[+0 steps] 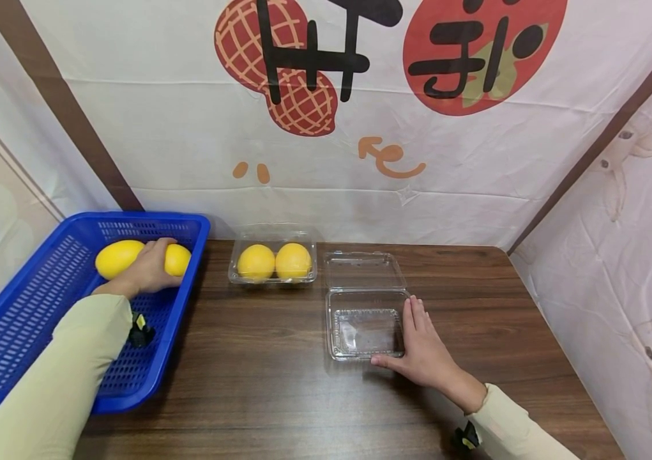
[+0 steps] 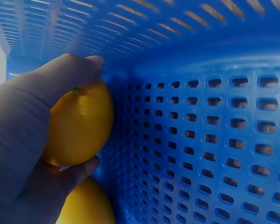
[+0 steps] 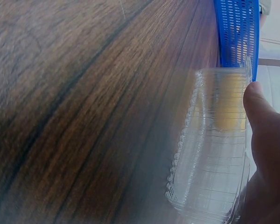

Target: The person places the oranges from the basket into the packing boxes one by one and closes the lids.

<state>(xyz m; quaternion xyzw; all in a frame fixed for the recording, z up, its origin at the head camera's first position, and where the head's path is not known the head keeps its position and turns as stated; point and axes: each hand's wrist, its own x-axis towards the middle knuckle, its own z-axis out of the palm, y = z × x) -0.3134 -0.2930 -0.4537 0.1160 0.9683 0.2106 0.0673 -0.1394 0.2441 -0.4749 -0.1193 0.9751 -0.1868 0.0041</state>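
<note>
The left hand (image 1: 147, 271) holds a yellow fruit (image 1: 178, 260) between thumb and fingers, inside the blue basket (image 1: 176, 322), far right part; better to lift it straight up. The right hand (image 1: 426, 351), thumb apart from fingers, touches the open clear box (image 1: 368, 332); only light pressure is advisable.

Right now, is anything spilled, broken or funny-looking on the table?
No, nothing stands out. Two round fruits sit side by side in one clear box, the right hand touches the empty open box, and the left hand grips a yellow fruit inside the blue basket. I see no spills or cracks.
</note>
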